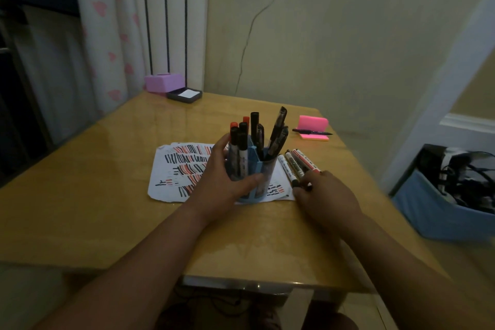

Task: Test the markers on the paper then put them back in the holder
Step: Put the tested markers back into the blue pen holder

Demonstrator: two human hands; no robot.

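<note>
Gripping holder [263, 171] with left hand [222, 179], right hand [325, 195] pinching a marker [290, 173]

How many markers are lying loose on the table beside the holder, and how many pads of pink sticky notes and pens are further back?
Loose markers beside the holder: 3
Pink sticky-note pads: 1
Pens lying on that pad: 1
Total: 5

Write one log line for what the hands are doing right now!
left hand: grips holder | right hand: on loose markers beside holder | paper: covered in test strokes
</note>
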